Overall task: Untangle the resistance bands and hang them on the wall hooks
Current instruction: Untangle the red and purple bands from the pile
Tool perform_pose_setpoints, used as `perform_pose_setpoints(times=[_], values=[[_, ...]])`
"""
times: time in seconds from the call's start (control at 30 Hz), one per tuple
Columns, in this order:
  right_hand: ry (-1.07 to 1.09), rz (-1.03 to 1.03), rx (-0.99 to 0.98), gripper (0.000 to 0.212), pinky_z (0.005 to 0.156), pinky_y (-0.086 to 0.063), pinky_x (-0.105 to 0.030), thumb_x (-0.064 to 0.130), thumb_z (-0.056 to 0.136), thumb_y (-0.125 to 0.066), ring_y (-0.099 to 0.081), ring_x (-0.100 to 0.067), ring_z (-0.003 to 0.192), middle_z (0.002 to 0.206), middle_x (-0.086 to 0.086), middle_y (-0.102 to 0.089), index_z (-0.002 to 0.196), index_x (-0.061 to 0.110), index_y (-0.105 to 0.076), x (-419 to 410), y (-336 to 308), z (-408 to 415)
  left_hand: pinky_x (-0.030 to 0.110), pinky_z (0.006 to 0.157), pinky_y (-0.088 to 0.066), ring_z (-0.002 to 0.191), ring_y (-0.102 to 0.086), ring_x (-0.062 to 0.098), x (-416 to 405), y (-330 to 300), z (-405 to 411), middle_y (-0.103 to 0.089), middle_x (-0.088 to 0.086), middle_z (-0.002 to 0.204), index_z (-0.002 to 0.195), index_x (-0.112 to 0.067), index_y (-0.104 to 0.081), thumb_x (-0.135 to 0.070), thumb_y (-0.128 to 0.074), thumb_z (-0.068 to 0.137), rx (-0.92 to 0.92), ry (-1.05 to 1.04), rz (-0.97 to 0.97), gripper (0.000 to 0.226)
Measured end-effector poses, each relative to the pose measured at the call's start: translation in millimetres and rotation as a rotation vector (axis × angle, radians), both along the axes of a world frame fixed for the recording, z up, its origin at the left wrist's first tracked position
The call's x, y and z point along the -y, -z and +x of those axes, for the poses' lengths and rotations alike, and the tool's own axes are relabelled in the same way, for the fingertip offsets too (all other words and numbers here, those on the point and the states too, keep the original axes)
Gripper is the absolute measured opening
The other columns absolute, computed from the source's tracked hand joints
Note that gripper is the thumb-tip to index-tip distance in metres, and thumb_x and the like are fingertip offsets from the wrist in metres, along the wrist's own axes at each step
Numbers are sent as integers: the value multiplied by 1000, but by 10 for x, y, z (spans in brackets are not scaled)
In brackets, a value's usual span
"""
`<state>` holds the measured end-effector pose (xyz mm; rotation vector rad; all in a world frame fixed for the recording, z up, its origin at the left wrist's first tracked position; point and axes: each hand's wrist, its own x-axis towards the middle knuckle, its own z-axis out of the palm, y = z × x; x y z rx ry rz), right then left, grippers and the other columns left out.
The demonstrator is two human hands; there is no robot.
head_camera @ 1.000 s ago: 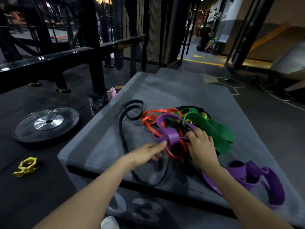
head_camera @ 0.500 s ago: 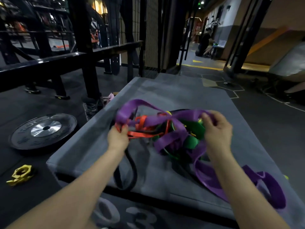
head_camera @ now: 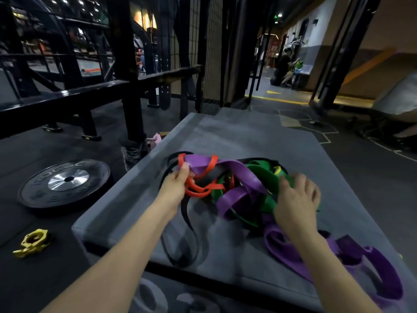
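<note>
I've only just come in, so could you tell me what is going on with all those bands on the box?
A person is working apart a tangle of resistance bands on a grey padded box. The left hand pinches the purple band where an orange band loops around it. The right hand rests on the green band. A black band trails toward the box's near edge. The bands are knotted together and none is hung yet.

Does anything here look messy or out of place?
Yes. The purple, green, orange and black rubber resistance bands lie knotted in one heap on the grey padded box. A yellow plastic barbell collar sits loose on the floor.
</note>
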<state>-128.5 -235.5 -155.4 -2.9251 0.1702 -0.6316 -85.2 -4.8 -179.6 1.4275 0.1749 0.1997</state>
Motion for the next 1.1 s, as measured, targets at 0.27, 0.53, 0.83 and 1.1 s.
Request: perform_pose_setpoints(times=[0.27,0.53,0.83,1.1], values=[[-454,130,-78,76,117,-8,-37,28,86,-53,-17,-26,141,153,-6,-20,149,15,-11,-708,-38,26,12,53,-44,45,-52,3,6,-106,-239,-54,2,55,69,-6,-52,-28,-46,95,139,247,189,34],[-486,291,-139,60,87,-33,-30,44,65,-78,-36,-19,94,93,7,-48,113,17,-53,-596,-178,77,17,67,-45,62,-58,3,-169,-99,-238,-64,-9,64,78,-3,-62,-43,-65,81,164,135,256,41],[-402,549,-32,46,53,-33,-22,42,64,-79,-50,-16,69,73,2,-56,90,12,-55,-293,-716,155,36,62,-34,55,-43,18,0,-746,1,-41,-2,54,58,-15,-37,-51,-41,93,274,-133,765,50],[-405,663,275,55,58,-32,-32,47,75,-70,-40,-18,58,63,-10,-45,80,-7,-59,6,-1851,422,32,60,-33,69,-53,26,342,-2106,427,-45,-3,59,58,-18,-42,-60,-37,90,441,-166,922,53]])
